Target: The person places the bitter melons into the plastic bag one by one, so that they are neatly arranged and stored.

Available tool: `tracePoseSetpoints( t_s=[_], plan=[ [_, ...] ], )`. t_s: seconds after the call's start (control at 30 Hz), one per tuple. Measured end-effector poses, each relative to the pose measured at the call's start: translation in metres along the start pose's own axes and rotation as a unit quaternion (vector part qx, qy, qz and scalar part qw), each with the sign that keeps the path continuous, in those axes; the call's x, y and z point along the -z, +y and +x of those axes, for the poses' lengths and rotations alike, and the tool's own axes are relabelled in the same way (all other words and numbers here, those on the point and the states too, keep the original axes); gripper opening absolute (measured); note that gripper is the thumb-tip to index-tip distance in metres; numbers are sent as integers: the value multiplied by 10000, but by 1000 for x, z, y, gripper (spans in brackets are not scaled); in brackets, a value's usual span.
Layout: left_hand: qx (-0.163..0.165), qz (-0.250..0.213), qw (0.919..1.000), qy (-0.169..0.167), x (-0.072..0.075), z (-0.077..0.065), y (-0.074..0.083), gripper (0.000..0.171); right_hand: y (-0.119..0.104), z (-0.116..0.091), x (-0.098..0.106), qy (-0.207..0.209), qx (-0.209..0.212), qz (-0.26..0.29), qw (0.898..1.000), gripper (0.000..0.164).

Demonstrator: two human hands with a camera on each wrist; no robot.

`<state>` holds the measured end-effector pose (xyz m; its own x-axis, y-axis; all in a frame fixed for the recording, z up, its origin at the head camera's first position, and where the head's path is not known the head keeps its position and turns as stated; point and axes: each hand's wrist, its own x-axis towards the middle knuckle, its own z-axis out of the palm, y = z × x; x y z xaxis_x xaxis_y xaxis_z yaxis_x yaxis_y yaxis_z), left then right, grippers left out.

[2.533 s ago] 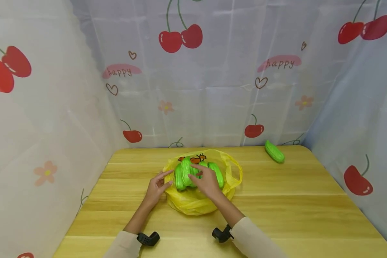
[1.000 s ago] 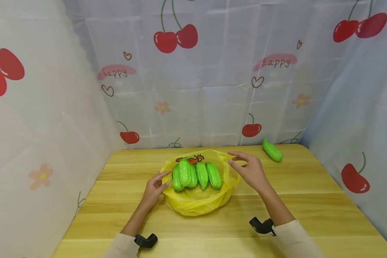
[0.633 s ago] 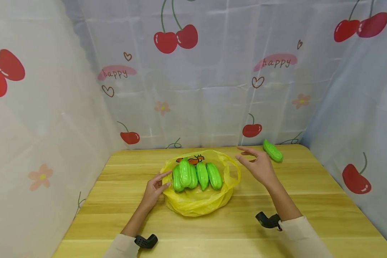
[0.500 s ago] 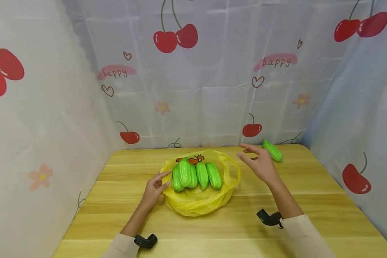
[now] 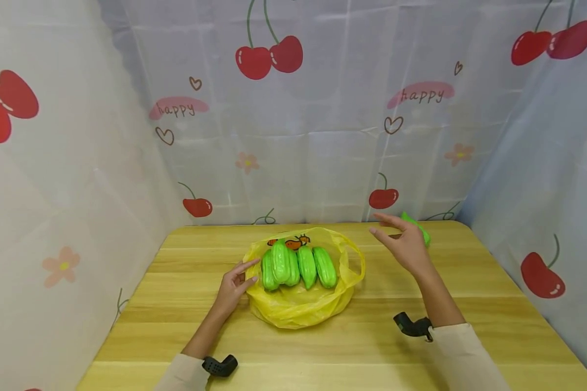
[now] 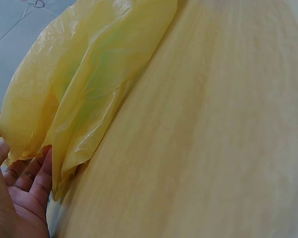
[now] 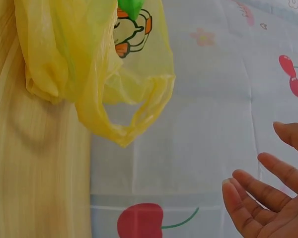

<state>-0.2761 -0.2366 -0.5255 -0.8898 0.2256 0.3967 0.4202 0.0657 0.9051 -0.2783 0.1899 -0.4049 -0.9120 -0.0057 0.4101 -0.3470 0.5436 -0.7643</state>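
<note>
A yellow plastic bag (image 5: 300, 315) lies mouth open on the table, with several bright green, ribbed, cucumber-shaped pieces (image 5: 325, 267) inside. At the bag's left side, my left hand (image 5: 231, 285) holds the rim; in the left wrist view the plastic hides some fingertips. My right hand (image 5: 407, 247) is in the air right of the bag, its thumb and fingers apart and nothing between them. Just beyond it, partly covered by that hand, another green ribbed piece (image 5: 424, 232) lies near the back right corner. In the right wrist view, the bag's loop handle (image 7: 126, 131) hangs apart from the fingers.
The wooden table (image 5: 293, 364) has a back edge against a white curtain (image 5: 318, 157) printed with cherries. More curtain hangs along the left and right sides. The bag's right handle (image 5: 359, 266) sticks out towards the right arm.
My right hand has left the bag's inside and moved right, past the handle, towards the lone green piece, which it now partly covers. My left hand has stayed at the rim.
</note>
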Motion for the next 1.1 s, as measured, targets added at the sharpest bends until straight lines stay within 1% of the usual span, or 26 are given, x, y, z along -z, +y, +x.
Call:
tracePoseSetpoints(
  t_s=[0.27, 0.5, 0.57, 0.7, 0.8, 0.87, 0.93, 1.03, 1.1],
  plan=[
    [-1, 34, 10000, -11, 0, 2, 0, 44, 16, 4, 5, 0, -69, 258, 9996, 56],
    [-52, 12, 10000, -21, 1, 2, 0, 44, 28, 7, 8, 204, 42, 465, 9987, 58],
    [-76, 45, 10000, -25, 1, 2, -4, 44, 32, 7, 8, 243, 72, 487, 9985, 59],
    [-77, 103, 9999, 6, 3, 4, -20, 45, 40, 8, 9, 288, 46, 436, 9986, 60],
    [-158, 162, 9997, 30, 5, 4, -29, 45, 45, 9, 8, 301, 8, 409, 9987, 61],
    [-171, 222, 9996, 39, 6, 3, -32, 44, 49, 9, 7, 300, -30, 388, 9988, 61],
    [-146, 276, 9995, 17, 6, 4, -30, 44, 51, 9, 7, 281, -84, 393, 9988, 62],
    [-108, 290, 9995, -5, 5, 4, -31, 44, 56, 10, 7, 257, -183, 374, 9988, 63],
    [-141, 277, 9995, -8, 5, 5, -31, 44, 61, 11, 9, 257, -248, 348, 9988, 63]
  ],
)
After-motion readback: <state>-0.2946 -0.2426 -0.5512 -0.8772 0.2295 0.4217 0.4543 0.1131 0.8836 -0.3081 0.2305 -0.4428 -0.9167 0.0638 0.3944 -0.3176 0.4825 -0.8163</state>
